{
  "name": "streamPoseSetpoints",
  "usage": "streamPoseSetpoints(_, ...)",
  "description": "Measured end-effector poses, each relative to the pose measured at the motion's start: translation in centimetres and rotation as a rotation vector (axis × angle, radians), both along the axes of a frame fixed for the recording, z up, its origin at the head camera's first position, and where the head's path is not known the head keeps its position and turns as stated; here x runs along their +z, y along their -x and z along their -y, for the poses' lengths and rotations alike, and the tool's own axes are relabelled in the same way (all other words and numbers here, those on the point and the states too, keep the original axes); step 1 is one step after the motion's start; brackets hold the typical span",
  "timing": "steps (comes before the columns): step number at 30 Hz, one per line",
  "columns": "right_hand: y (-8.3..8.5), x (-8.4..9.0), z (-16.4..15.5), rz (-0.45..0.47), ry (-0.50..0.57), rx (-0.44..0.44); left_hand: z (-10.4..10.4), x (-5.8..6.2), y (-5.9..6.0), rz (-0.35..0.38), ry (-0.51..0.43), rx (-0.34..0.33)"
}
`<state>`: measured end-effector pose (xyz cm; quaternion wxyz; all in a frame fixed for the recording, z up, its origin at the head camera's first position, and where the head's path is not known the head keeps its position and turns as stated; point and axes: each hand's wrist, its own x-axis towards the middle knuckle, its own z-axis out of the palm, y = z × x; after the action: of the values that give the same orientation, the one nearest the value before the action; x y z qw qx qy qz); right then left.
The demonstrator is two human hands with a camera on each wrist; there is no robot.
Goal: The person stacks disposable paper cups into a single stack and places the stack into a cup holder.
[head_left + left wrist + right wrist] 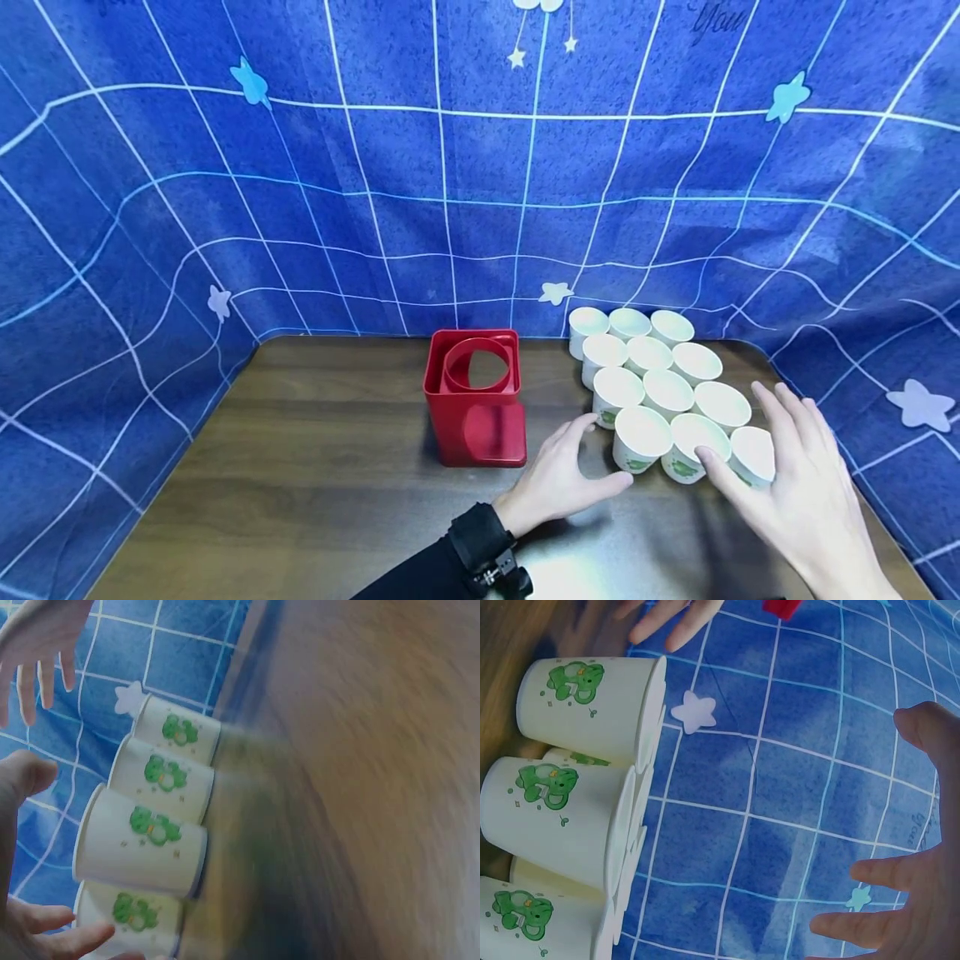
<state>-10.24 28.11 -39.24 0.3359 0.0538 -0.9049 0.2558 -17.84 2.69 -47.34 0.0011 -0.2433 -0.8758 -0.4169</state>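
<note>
Your left hand (558,479) and right hand (798,487), fingers spread and holding nothing, flank the cluster of white paper cups with green prints (663,392) right of the red square plastic cup holder (474,398), seemingly to corral it.

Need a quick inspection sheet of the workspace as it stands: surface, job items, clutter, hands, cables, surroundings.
Surface: dark wooden table, glare at the near edge.
Job's things: cluster of white paper cups with green prints, upright, packed in rows at the right rear; red square plastic cup holder with a round opening stands left of them.
Clutter: nothing seen.
Hands: left hand open, on the table beside the nearest cups; right hand open, fingers at the front-row cups.
Cables: nothing seen.
Surroundings: blue grid-patterned cloth with stars drapes behind and on both sides.
</note>
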Motion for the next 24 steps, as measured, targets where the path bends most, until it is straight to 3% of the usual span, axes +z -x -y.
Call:
streamPoseSetpoints(3,-0.1,0.0,-0.2,-0.006,0.007,0.001,-0.7,-0.1,0.3,0.034,-0.074,-0.006)
streamPoseSetpoints(12,0.0,0.0,-1.0,-0.041,0.002,0.007,-2.8,-0.3,1.2,0.042,-0.117,-0.015)
streamPoseSetpoints(17,-0.1,0.0,-1.1,-0.065,0.003,0.019,-3.7,-0.5,1.5,-0.011,-0.084,-0.005)
streamPoseSetpoints(24,-0.3,-0.4,-1.2,-0.019,0.018,0.020,-4.5,-1.0,1.4,-0.015,-0.038,0.049)
